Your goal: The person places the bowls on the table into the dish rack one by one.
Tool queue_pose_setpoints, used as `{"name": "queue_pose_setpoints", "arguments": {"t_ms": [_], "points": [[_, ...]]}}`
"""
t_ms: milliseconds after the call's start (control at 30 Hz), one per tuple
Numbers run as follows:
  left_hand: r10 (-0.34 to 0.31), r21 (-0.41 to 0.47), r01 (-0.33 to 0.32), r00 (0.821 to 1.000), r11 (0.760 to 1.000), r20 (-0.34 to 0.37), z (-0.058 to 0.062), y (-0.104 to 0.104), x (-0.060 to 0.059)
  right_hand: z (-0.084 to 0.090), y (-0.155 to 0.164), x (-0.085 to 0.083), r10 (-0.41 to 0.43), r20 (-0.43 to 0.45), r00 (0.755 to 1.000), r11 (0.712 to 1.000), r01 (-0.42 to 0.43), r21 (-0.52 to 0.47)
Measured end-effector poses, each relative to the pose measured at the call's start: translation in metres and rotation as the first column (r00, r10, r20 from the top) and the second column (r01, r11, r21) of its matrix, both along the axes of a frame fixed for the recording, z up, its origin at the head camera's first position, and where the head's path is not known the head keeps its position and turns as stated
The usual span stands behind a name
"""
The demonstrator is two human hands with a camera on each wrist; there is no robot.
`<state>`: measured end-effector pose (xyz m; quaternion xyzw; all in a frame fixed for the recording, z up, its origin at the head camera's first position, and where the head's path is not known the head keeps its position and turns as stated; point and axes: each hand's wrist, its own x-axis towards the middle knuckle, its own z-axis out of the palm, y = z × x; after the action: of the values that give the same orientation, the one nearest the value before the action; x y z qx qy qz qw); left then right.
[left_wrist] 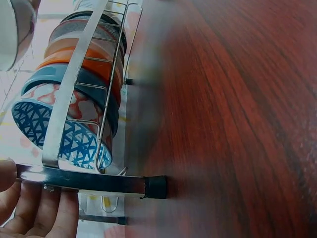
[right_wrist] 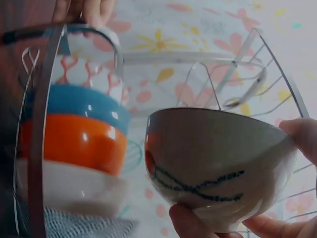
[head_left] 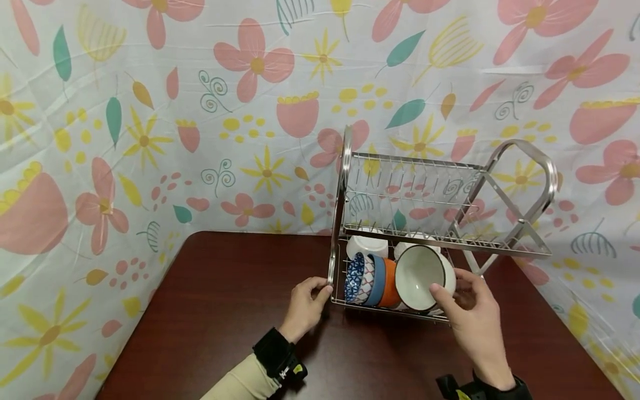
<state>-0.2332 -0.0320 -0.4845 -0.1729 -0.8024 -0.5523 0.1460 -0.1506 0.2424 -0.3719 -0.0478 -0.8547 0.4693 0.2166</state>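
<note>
My right hand (head_left: 477, 322) holds a white bowl (head_left: 419, 278) with a dark rim, thumb at the rim and fingers under its base. The bowl is tilted, its inside facing the head camera; a dark green line pattern (right_wrist: 198, 188) marks its outside in the right wrist view. At the left front corner, my left hand (head_left: 302, 305) grips the metal frame of a two-tier dish rack (head_left: 334, 244). Along the lower tier's front stand a blue-patterned bowl (head_left: 354, 278), a red-and-white patterned bowl (right_wrist: 84, 74), a blue bowl (head_left: 376, 280) and an orange bowl (head_left: 389, 283), nested sideways.
White bowls (head_left: 367, 245) sit behind the row on the lower tier. The slotted upper tier (head_left: 415, 189) overhangs the back. A dark brown table (head_left: 240, 266) carries the rack, and a flower-printed curtain (head_left: 260, 139) hangs behind it.
</note>
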Motion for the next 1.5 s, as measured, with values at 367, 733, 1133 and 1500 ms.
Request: {"name": "queue_pose_setpoints", "arguments": {"t_ms": [367, 733, 1133, 1500], "points": [[-0.008, -0.005, 0.008, 1.000, 1.000, 0.007, 0.002, 0.002, -0.001, 0.001, 0.012, 0.004, -0.189, -0.176, 0.966, 0.970, 0.211, 0.117], [0.003, -0.004, -0.003, 1.000, 1.000, -0.008, 0.000, 0.001, -0.001, -0.014, 0.018, 0.000, -0.206, -0.430, 0.879, 0.904, 0.339, 0.260], [0.010, -0.001, -0.010, 1.000, 1.000, -0.010, -0.001, -0.001, 0.000, -0.026, 0.023, -0.009, -0.304, -0.372, 0.877, 0.858, 0.422, 0.293], [0.012, 0.007, -0.012, 1.000, 1.000, -0.014, -0.002, 0.000, -0.002, -0.052, 0.028, -0.024, -0.328, -0.266, 0.907, 0.855, 0.405, 0.325]]}}
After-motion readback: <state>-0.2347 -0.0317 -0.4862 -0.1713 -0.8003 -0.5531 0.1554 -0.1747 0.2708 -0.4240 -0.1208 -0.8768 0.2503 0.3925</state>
